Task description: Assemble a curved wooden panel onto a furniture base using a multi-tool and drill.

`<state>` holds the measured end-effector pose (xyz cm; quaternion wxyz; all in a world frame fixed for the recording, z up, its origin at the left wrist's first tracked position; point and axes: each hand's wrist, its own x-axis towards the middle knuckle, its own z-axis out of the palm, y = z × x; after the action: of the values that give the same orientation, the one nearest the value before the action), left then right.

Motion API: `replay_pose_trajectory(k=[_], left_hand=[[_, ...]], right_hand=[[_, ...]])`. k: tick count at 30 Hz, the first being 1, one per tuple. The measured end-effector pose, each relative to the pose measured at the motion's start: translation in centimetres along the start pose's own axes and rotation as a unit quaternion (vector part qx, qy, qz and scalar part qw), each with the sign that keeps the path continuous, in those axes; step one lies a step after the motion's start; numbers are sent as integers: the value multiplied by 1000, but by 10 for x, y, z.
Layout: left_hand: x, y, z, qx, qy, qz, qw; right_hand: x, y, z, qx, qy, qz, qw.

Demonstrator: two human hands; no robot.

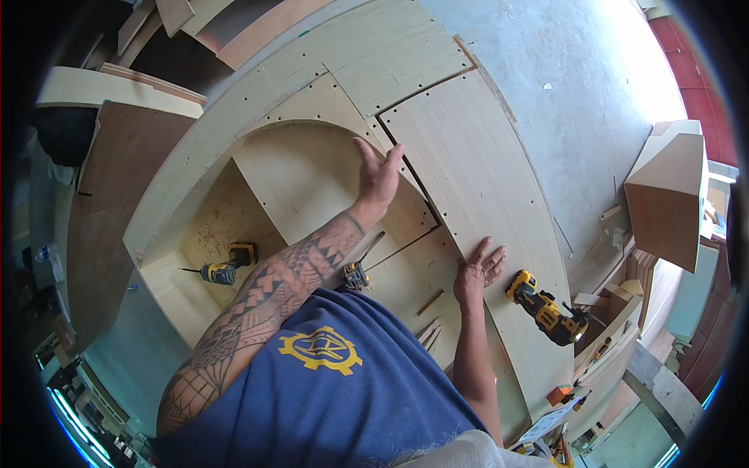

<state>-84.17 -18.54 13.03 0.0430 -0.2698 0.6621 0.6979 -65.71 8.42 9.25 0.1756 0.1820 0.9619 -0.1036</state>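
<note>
A long pale plywood panel (484, 164) lies on the curved wooden frame (191, 148), with a dark gap along its left and far edges. My left hand (379, 178) is at the panel's left edge by this gap, thumb and fingers apart. Lower down, my right hand (480, 269) rests on the panel's surface with its fingers spread. Just right of that hand, a yellow and black cordless power tool (546, 308) lies on the panel. Beneath my left forearm, another yellow and black cordless tool (356, 275) is partly hidden.
A yellow and black cordless drill (226, 267) sits in the open compartment (187, 304) at left. A pencil-like stick (431, 303) lies between my arms. Wooden boxes (665, 199) and board offcuts stand at right. Grey floor (577, 86) extends beyond the frame.
</note>
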Motion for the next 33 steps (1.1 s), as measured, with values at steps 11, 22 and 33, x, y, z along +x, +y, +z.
replay_pose_trajectory(k=[11, 22, 33], left_hand=[[3, 9, 52, 6, 58, -15, 998], [-13, -17, 76, 15, 39, 25, 999], [-82, -27, 77, 13, -118, -8, 993]], right_hand=[[1, 2, 1, 3, -9, 7, 1000], [0, 5, 2, -1, -13, -2, 1000], [3, 13, 13, -2, 22, -17, 1000]])
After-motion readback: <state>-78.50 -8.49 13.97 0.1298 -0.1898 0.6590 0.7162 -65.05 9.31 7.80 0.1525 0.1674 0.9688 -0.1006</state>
